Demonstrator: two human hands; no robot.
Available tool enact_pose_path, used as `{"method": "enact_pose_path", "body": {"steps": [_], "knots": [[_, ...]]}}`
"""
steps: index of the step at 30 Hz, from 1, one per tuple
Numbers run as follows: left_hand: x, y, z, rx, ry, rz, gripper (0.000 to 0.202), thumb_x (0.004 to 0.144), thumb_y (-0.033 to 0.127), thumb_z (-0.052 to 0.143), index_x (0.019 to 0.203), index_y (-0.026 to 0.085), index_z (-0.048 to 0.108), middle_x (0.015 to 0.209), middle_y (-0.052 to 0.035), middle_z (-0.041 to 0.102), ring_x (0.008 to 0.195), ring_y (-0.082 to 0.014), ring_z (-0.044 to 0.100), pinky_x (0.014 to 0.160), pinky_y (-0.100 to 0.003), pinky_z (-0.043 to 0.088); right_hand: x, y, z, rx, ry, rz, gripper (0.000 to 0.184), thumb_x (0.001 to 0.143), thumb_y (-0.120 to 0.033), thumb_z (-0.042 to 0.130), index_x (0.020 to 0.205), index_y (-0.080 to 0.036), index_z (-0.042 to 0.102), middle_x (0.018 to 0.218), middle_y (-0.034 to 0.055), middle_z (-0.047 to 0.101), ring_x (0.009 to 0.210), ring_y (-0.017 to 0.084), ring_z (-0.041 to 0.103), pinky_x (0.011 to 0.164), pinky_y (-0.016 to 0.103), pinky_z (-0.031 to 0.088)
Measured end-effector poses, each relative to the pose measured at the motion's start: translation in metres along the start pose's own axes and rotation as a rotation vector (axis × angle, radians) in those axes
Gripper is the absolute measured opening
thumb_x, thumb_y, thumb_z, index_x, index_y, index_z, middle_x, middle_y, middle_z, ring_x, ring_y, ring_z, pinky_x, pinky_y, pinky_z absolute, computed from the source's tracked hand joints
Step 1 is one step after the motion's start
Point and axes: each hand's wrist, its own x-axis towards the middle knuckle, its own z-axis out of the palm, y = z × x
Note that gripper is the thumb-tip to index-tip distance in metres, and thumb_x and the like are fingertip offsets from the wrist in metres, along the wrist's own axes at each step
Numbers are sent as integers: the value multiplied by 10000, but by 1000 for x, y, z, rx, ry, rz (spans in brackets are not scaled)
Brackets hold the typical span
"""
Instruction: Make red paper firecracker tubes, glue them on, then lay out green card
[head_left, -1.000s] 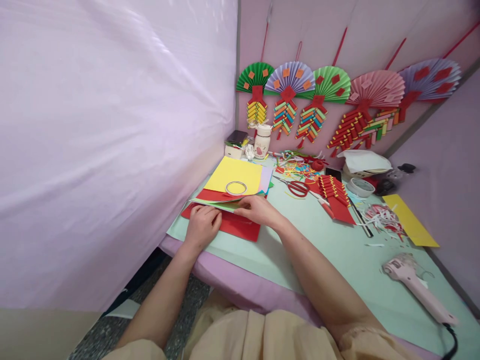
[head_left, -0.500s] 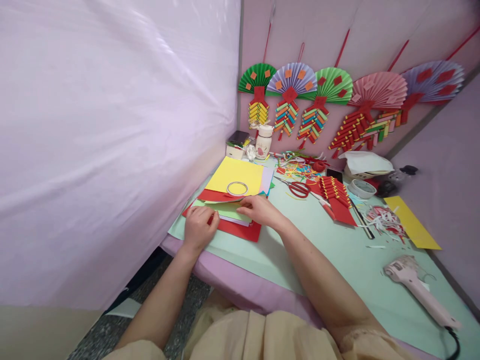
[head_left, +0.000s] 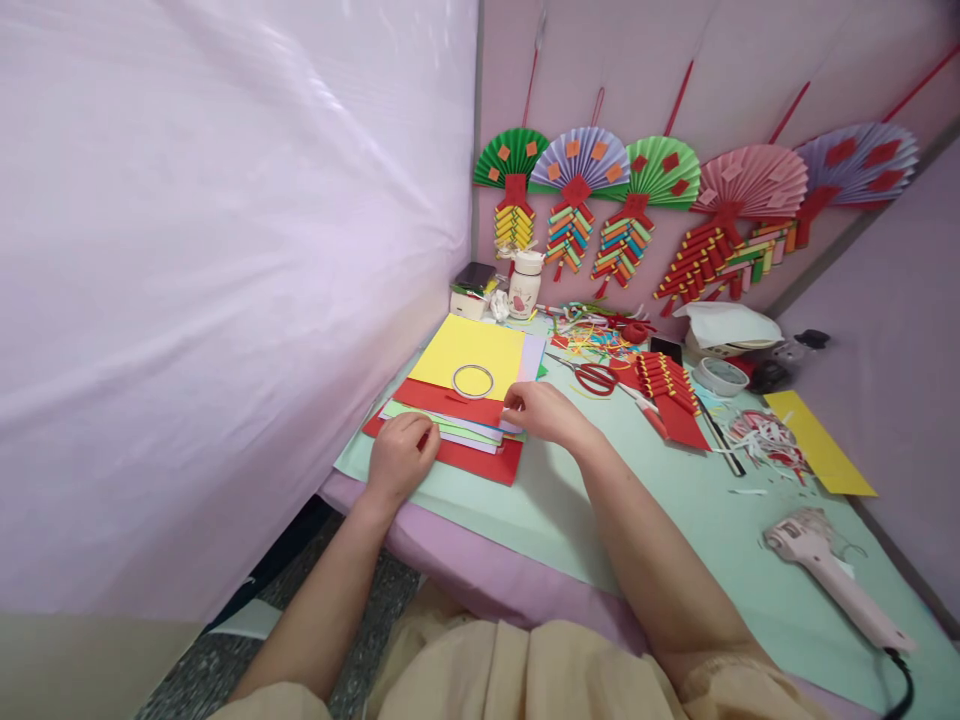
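My left hand [head_left: 403, 458] rests in a loose curl on the near left edge of a stack of coloured paper; whatever its fingers may hold is hidden. My right hand [head_left: 546, 412] bends over the right edge of the stack, thumb and fingertips closed at the corner of a red sheet [head_left: 427, 397]. Above that lies a yellow sheet [head_left: 457, 345], with a roll of tape [head_left: 472, 381] flat across its near edge. Pale green and white sheet edges show below, over a larger red sheet [head_left: 480, 466] at the bottom.
Right of the stack lie red-handled scissors [head_left: 595, 378], paper firecrackers [head_left: 667, 383] and a heap of paper strips [head_left: 769, 440]. A glue gun [head_left: 832, 570] lies near the right edge. A white bottle [head_left: 525, 285] stands behind; paper fans [head_left: 581, 158] hang on the wall.
My right hand has moved right to the edge of the stack. The lifted upper sheets have dropped down, covering more of the pale green paper. My left hand has stayed put.
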Motion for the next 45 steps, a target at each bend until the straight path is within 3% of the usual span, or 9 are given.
{"method": "enact_pose_path", "body": {"steps": [3,6,11,15,18,25,32,45], "knots": [[2,0,1,-29,-57,44,180,884,225,497,887,194,675,983,-75,684,964,-217,615,870,-371,477,-1,-1,6,-133,-37,-55,259,744,-246,651,996,-190,639,1051,88,631,997,215,543,709,244,400],[4,-1,2,-26,-121,74,200,882,229,499,956,210,684,1045,-75,673,1005,-227,601,893,-389,475,1,-2,13,-238,-52,-79,363,711,-238,665,1063,-174,607,1121,124,590,1071,262,497,719,268,407],[5,-1,3,22,-181,64,216,869,233,515,986,205,695,1058,-84,647,999,-234,582,880,-398,483,4,-2,21,-308,-91,-84,323,741,-235,625,1055,-174,577,1060,121,611,957,239,571,644,271,391],[4,-1,3,1,-159,57,218,879,240,501,943,207,707,1021,-84,650,968,-226,588,861,-388,491,4,-1,20,-304,-121,-66,292,784,-234,602,1071,-197,564,1029,98,636,907,216,605,591,253,363],[4,-1,2,-29,-130,53,232,890,240,481,885,212,711,980,-80,662,935,-220,600,851,-383,495,5,1,21,-311,-98,-71,183,878,-204,488,1034,-204,584,965,83,663,835,186,621,585,245,348],[4,1,0,-51,-114,42,248,896,227,465,843,205,706,938,-77,671,903,-218,602,831,-377,497,10,5,28,-362,-32,-28,271,927,-189,384,845,-185,642,868,93,683,752,186,616,557,257,302],[4,-1,1,-47,-138,50,238,891,223,476,861,198,711,945,-78,681,913,-222,605,839,-382,496,10,18,31,-177,152,46,274,923,-225,368,821,-196,621,842,57,686,712,157,575,566,250,267],[3,-2,2,-21,-126,33,238,895,225,482,856,180,713,944,-72,683,925,-216,596,860,-371,483,15,37,42,273,310,110,207,871,-228,439,772,-188,616,803,31,673,731,149,566,653,221,357]]}}
